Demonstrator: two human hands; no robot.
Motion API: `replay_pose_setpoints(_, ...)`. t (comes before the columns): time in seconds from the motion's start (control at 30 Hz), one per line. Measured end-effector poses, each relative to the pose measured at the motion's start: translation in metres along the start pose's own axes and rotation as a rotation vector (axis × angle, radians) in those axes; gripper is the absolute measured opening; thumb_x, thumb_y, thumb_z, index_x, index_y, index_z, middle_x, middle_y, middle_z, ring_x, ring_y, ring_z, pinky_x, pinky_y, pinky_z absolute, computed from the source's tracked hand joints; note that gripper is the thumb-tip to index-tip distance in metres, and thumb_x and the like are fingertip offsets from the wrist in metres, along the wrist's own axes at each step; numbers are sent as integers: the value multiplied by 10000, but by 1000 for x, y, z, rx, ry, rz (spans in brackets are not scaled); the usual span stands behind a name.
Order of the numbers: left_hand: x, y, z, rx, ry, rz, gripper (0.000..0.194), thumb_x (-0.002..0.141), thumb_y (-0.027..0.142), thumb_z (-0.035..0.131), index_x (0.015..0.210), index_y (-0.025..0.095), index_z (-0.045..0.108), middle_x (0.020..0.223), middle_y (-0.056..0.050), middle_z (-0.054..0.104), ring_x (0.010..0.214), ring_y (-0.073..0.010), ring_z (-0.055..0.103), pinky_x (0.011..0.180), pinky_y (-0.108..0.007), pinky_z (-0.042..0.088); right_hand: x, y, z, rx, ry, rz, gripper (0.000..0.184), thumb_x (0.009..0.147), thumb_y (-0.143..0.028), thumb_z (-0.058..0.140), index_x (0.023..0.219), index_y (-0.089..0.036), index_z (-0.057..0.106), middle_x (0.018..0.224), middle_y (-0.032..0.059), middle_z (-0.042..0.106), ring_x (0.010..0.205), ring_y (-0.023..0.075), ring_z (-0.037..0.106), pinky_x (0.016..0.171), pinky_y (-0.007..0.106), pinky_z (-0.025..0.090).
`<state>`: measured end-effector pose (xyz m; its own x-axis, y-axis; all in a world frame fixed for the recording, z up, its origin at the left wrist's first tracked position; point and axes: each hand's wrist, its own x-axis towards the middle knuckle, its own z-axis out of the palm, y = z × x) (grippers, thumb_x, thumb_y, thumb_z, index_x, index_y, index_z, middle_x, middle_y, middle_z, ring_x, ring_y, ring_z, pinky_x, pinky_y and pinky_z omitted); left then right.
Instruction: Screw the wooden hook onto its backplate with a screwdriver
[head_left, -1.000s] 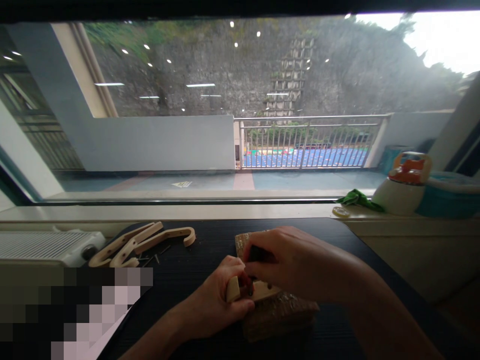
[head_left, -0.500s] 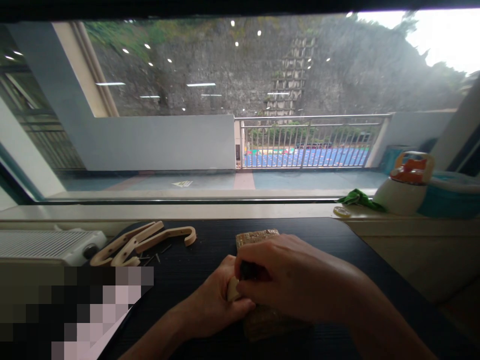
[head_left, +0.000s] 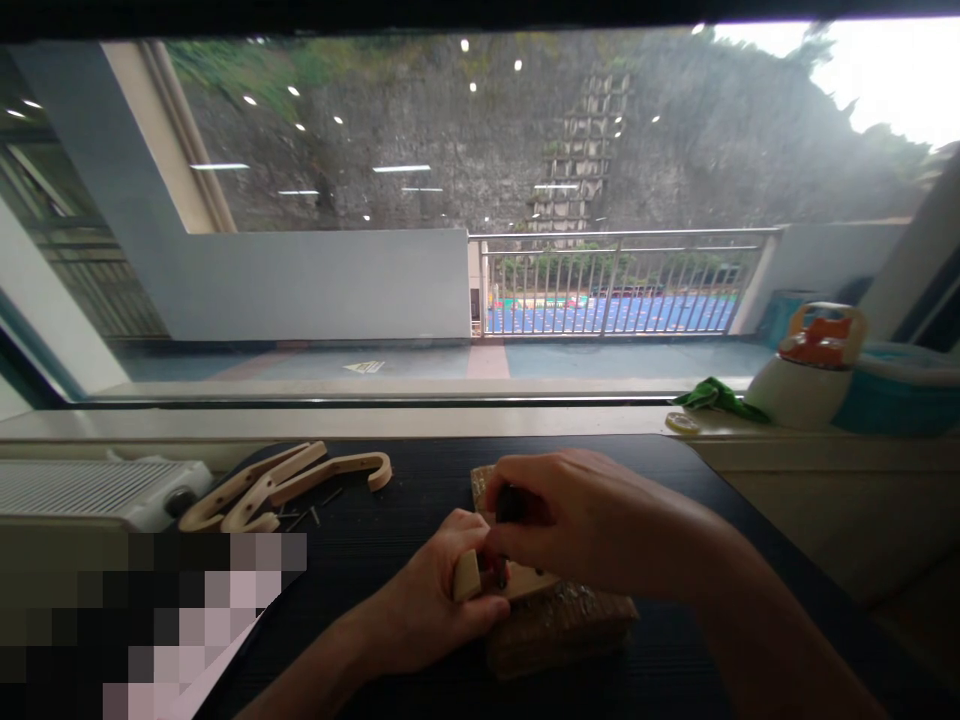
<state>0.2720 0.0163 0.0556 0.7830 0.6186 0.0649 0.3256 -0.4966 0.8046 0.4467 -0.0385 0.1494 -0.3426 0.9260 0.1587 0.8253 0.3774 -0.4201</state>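
Observation:
My left hand (head_left: 431, 600) is closed around the end of a pale wooden hook piece (head_left: 469, 577) that lies on a rough brown block (head_left: 559, 625) on the black table (head_left: 390, 520). My right hand (head_left: 592, 520) is above it, fingers pinched round a small dark tool (head_left: 510, 505) held upright over the hook piece. The tool's tip is hidden between my fingers. Three more wooden hook pieces (head_left: 289, 480) lie at the table's far left with several small nails (head_left: 311, 517) beside them.
A white ribbed appliance (head_left: 97, 490) sits at the left edge. On the sill to the right stand a white and orange container (head_left: 814, 365), a teal tub (head_left: 904, 390), a green cloth (head_left: 716, 395) and a small round lid (head_left: 680, 423). A large window fills the back.
My right hand dropped low over the hook piece half a second ago and has now lifted back up, uncovering the piece and the block. The left hand stayed put.

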Motion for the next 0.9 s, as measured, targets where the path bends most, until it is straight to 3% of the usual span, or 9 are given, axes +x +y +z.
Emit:
replay_pose_setpoints(0.3,0,-1,0,36,4,7,134,695,144,627,814,174,573,918,-4,511,846,-146,510,766,-246,433,-1,-1,-4,30,22,1,139,798,-278,512,731,-211,613,601,-53,529,554,74,390,488,224,220)
replay_pose_setpoints(0.57,2,1,-2,38,3,21,115,690,137,627,781,170,567,896,-7,525,889,-166,508,808,-267,427,1,0,-2,-46,84,48,186,801,-307,511,663,-193,562,545,-55,485,501,64,343,476,235,188)
replay_pose_setpoints(0.77,1,0,1,-8,-9,-46,148,701,164,620,842,176,579,988,-18,548,932,-178,520,827,-266,439,-1,-7,1,-45,-8,-39,99,806,-296,514,791,-234,588,614,-57,536,555,80,390,506,241,205)
replay_pose_setpoints(0.9,1,0,1,2,-1,-67,133,713,190,616,840,170,585,961,-17,554,886,-171,521,781,-255,448,4,-7,5,-48,-18,-33,147,831,-298,479,751,-198,552,625,-40,541,558,80,392,513,245,204)
